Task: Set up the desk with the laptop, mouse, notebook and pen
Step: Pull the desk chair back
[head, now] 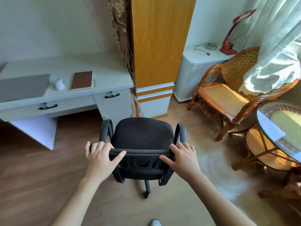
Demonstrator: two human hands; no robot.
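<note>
Both hands, left hand (101,158) & right hand (182,156), gripping top edge of office chair (143,136) backrest, fingers curled over it, desk (104,74) w/ laptop (22,87) lying ahead-left of chair, nearer left hand

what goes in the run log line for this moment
left hand: grips black office chair backrest | right hand: same | grey desk: closed laptop, white mouse, brown notebook

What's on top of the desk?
On the desk lie a closed grey laptop, a white mouse, a brown notebook and a thin pen beside it. The desk's left end runs out of view, so anything there is hidden.
</note>
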